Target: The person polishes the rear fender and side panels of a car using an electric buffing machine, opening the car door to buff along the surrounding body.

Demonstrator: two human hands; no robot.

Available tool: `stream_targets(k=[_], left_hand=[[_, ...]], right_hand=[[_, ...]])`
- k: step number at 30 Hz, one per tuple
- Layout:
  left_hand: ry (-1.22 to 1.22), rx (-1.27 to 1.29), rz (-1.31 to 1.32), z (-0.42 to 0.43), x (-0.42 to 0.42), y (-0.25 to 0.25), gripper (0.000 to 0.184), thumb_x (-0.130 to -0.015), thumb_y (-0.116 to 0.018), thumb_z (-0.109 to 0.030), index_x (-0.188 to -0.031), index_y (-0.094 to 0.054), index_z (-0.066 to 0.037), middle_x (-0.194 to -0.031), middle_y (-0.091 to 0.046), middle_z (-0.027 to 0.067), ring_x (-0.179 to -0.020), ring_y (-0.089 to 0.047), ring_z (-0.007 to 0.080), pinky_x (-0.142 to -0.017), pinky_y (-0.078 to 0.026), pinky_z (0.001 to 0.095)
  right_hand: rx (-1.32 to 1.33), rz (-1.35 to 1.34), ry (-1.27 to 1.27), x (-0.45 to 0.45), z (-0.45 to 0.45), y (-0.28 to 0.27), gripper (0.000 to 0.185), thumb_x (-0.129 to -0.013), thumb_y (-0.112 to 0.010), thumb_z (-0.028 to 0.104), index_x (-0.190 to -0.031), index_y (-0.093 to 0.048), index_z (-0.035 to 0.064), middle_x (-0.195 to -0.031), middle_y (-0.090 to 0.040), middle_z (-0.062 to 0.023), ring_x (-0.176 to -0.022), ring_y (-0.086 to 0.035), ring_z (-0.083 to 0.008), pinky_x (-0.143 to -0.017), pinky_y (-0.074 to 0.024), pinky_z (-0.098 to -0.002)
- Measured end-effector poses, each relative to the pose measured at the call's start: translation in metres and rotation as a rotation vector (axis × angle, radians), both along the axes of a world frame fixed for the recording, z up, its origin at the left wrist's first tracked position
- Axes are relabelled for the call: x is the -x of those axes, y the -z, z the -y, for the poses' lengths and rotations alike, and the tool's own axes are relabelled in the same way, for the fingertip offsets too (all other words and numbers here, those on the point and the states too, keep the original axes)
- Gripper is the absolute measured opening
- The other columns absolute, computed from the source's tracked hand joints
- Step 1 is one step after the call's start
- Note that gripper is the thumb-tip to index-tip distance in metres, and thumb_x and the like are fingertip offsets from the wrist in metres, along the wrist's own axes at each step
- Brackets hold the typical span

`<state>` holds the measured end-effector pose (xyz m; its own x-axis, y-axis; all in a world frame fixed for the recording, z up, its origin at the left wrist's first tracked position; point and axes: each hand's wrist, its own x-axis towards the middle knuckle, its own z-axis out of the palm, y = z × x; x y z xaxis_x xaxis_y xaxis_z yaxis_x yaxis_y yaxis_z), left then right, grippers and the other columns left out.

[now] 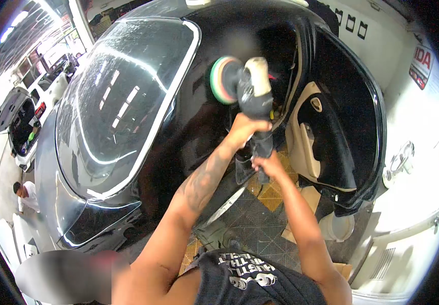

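- I see a black-and-cream polisher [256, 100] up beside the dark car [194, 101], its round pad [223, 80] towards ten o'clock; whether that touches the car, I can't tell.
- Left hand [247, 129]: fingers wrapped round the polisher's middle.
- Right hand [268, 163]: fingers curled round its lower end, towards six.
- From the polisher, the taped window [128, 76] lies at nine, the open door [336, 122] at three.

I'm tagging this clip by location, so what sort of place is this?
Probably a car detailing workshop: a polisher, a black car with its door open, and another car opened up at left.
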<state>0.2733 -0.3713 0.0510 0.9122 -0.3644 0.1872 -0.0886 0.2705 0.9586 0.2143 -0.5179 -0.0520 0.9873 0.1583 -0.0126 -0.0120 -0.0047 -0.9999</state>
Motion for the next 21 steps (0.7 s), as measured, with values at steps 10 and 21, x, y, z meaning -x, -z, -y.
stream_targets(k=[10,21], left_hand=[[-0.037,0.080,0.175,-0.036,0.042,0.009,0.070,-0.066,-0.083,-0.014,-0.128,-0.056,0.000,-0.118,-0.063,0.0071,-0.104,-0.058,0.0189,-0.093,-0.048,0.0351],[-0.278,0.054,-0.001,-0.083,0.145,0.110,0.060,-0.068,-0.085,-0.007,-0.122,-0.058,-0.002,-0.113,-0.064,0.0070,-0.105,-0.061,0.0207,-0.097,-0.047,0.0359]], right_hand=[[0.256,0.021,0.014,0.016,-0.022,0.035,0.019,-0.073,-0.072,0.015,-0.087,-0.065,0.0027,-0.072,-0.068,-0.0066,-0.062,-0.065,-0.0204,-0.061,-0.0538,-0.0374],[0.747,0.116,-0.154,0.099,-0.037,0.026,0.040,-0.067,-0.081,0.028,-0.093,-0.069,0.0001,-0.088,-0.072,-0.0193,-0.083,-0.071,-0.0330,-0.075,-0.0544,-0.0416]])
